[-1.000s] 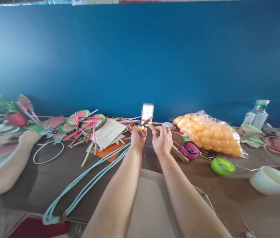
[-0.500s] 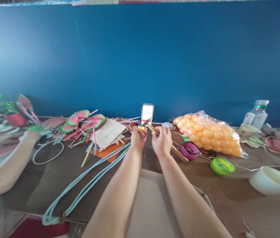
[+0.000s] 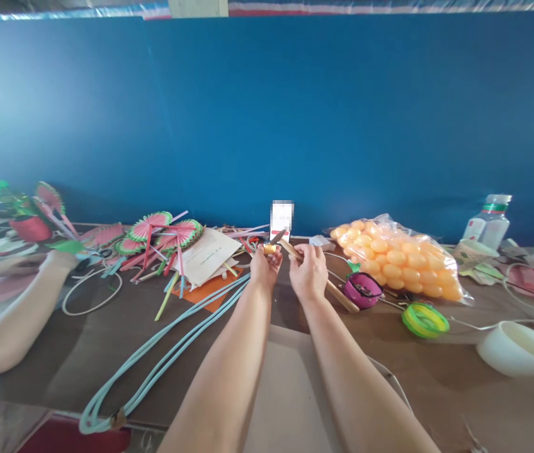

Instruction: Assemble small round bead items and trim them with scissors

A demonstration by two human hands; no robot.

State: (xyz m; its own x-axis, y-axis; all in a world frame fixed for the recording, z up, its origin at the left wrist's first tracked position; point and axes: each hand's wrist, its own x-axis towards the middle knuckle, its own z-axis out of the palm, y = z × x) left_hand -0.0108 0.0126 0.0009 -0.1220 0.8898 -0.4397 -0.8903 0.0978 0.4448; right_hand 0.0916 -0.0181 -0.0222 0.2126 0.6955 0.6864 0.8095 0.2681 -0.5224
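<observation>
My left hand [image 3: 265, 264] is closed around a small shiny yellow-orange ball-like piece [image 3: 270, 248], which shows at the fingertips. My right hand [image 3: 309, 270] grips a wooden-handled tool [image 3: 342, 297]. Its pale handle slants from the upper left, under my fingers, down to the lower right. A dark, pointed metal head [image 3: 277, 236] lies across the handle's upper end, close above the piece; whether they touch I cannot tell. A small white upright panel [image 3: 281, 217], partly blurred out, stands behind my hands.
Right: a clear bag of orange balls [image 3: 402, 258], a purple pouch [image 3: 362, 290], green-yellow tape rolls [image 3: 424, 319], a white bowl [image 3: 498, 349] and a bottle [image 3: 490, 223]. Left: paper fans [image 3: 179, 234], papers [image 3: 208, 251], looped blue tubing [image 3: 153, 358] and another person's arm [image 3: 21, 321].
The view has tilted up slightly, so the scene sits a little lower. The yellow-orange piece shows a bit more clearly in my left hand. Both hands keep their grips.
</observation>
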